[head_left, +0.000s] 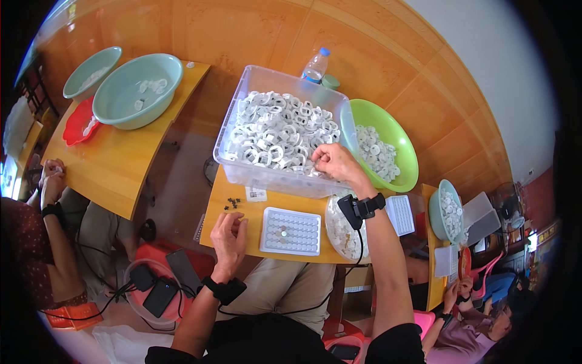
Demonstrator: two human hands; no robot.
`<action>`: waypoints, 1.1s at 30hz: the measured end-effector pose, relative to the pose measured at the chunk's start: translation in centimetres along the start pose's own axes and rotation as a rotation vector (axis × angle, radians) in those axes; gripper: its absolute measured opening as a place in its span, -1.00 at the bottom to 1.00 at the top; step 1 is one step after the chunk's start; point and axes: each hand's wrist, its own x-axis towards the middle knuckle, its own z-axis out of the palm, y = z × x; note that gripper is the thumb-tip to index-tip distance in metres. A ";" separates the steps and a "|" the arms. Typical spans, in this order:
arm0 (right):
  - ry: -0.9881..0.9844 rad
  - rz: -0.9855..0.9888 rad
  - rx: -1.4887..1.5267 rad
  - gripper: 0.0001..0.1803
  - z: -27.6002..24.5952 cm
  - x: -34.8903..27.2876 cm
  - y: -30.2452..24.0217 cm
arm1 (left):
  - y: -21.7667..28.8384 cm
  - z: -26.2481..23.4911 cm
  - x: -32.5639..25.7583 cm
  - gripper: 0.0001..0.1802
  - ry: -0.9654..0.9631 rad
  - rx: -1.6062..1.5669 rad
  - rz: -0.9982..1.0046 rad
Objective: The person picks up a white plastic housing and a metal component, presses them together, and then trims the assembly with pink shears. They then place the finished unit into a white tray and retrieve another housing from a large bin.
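My right hand (335,162) reaches over the near right wall of a clear plastic bin (267,176). Its fingers are bent together at a heap of white plastic ring-shaped parts (273,130); what they grip is hidden. At the table's near edge, my left hand (229,241) has its fingers curled in, and anything between them cannot be made out. Just beyond it lie several tiny black pieces (232,203). Between my hands sits a white tray (291,232) with rows of round pockets, a few small discs in its middle.
A clear bag of white parts (347,233) lies right of the tray, under my right forearm. A green basin (409,151) of white parts and a water bottle (315,65) stand beyond. Co-workers sit at tables left and right. Cables run near my wrists.
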 end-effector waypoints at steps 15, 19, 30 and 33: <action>0.114 -0.111 -0.067 -0.80 -0.3 0.3 1.3 | 0.0 0.2 0.1 -0.90 0.012 0.009 0.034; 0.259 -0.054 0.101 -0.82 -0.9 -0.3 1.5 | -0.2 0.3 0.2 -0.90 0.011 -0.041 0.042; 0.050 -0.069 0.357 -0.75 0.4 -0.7 0.8 | -0.4 0.3 0.0 -0.92 0.017 -0.029 0.049; 0.134 -0.087 0.303 -0.79 0.3 -1.0 0.9 | -0.5 0.3 0.0 -0.92 0.020 -0.017 0.061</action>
